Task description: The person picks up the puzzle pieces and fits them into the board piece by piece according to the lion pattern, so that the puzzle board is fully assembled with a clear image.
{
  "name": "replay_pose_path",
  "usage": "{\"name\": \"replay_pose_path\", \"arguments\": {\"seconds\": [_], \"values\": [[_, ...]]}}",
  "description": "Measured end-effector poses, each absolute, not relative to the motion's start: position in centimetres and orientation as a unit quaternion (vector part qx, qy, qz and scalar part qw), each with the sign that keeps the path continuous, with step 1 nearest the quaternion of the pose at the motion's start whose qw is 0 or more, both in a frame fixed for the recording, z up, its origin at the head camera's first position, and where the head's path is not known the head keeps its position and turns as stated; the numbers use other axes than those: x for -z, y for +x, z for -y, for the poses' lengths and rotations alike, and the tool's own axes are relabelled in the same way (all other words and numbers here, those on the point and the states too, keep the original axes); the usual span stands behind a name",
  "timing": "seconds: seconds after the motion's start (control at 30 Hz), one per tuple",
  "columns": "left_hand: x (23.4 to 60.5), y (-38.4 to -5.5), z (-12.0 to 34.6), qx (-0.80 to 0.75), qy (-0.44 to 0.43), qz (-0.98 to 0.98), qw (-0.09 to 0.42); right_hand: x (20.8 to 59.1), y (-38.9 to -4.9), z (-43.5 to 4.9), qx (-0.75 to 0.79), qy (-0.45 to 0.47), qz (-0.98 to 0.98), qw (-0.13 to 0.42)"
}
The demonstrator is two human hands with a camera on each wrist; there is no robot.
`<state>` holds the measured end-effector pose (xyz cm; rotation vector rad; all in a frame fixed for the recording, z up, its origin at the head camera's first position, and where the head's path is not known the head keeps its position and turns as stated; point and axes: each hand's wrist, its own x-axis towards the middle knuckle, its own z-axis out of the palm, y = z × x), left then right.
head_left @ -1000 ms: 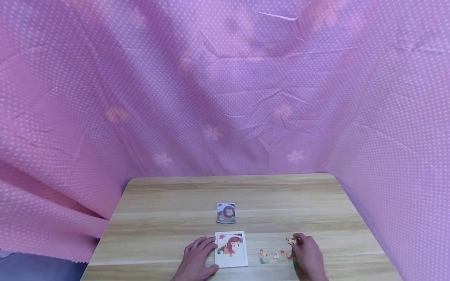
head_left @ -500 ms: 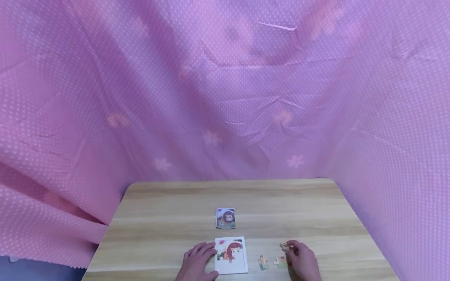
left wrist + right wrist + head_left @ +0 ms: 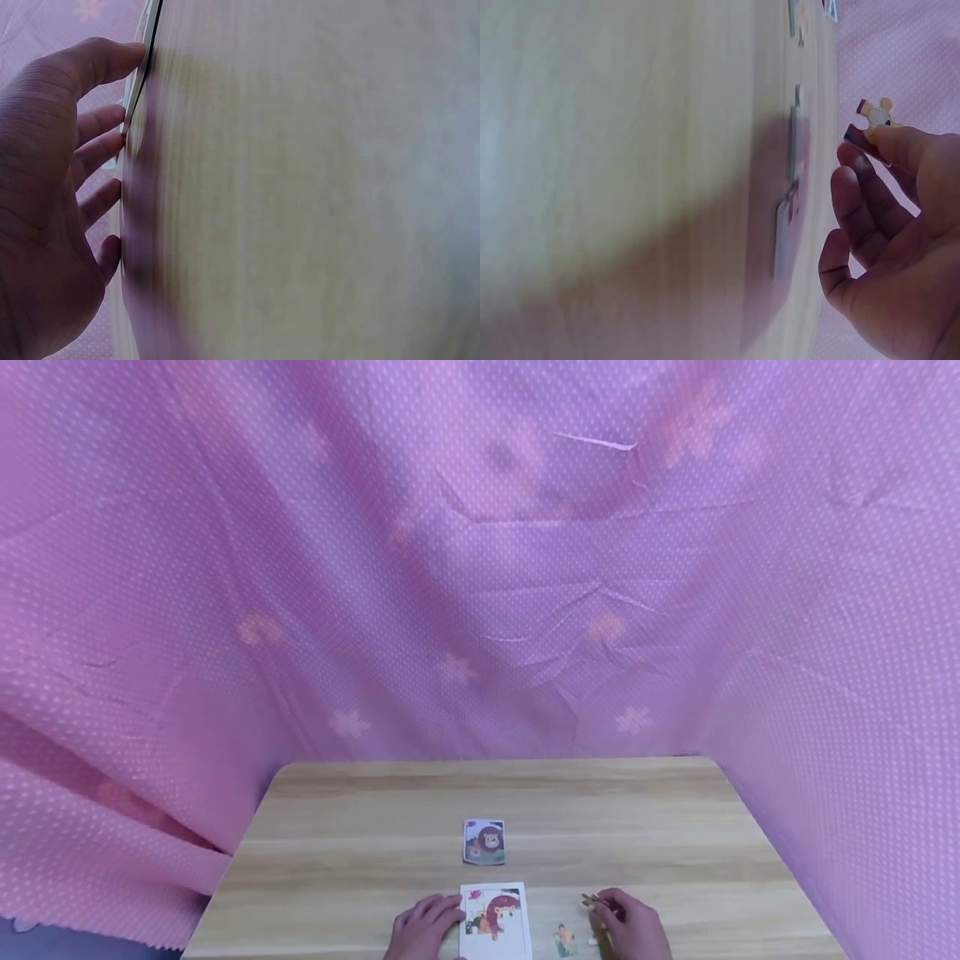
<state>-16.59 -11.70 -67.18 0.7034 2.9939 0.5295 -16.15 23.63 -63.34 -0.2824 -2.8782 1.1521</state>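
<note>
A white puzzle board (image 3: 495, 950), partly filled with a lion picture, lies near the table's front. My left hand (image 3: 422, 931) rests beside its left edge; in the left wrist view the thumb and fingertips (image 3: 111, 139) reach the board's thin edge (image 3: 140, 79), fingers fairly straight. Off to the board's right, my right hand (image 3: 633, 927) pinches a jigsaw piece (image 3: 876, 118) between thumb and index finger, held above the table. Loose jigsaw pieces (image 3: 566, 941) lie between the board and the right hand, some hidden beneath that hand.
Behind the board lies a small lion picture card (image 3: 483, 842). The wooden table (image 3: 360, 835) is enclosed at the back and sides by a pink dotted curtain (image 3: 450, 610). Several flat pieces (image 3: 781, 236) show edge-on below the right hand in the right wrist view.
My right hand has moved left toward the board, carrying the pinched jigsaw piece. The left hand stays at the board's edge. The head view has tilted up, so the table sits lower.
</note>
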Motion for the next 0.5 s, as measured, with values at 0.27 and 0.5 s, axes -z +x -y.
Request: {"name": "replay_pose_path", "arguments": {"seconds": [0.27, 0.5], "values": [[67.9, -17.4, 12.1, -0.154, 0.233, -0.960, -0.011, 63.8, -16.9, -21.3, -0.388, -0.003, 0.921, 0.021], [67.9, -18.1, 12.2, -0.145, 0.231, -0.962, -0.037, 64.3, -17.8, -19.3, -0.398, 0.055, 0.915, 0.027]]}}
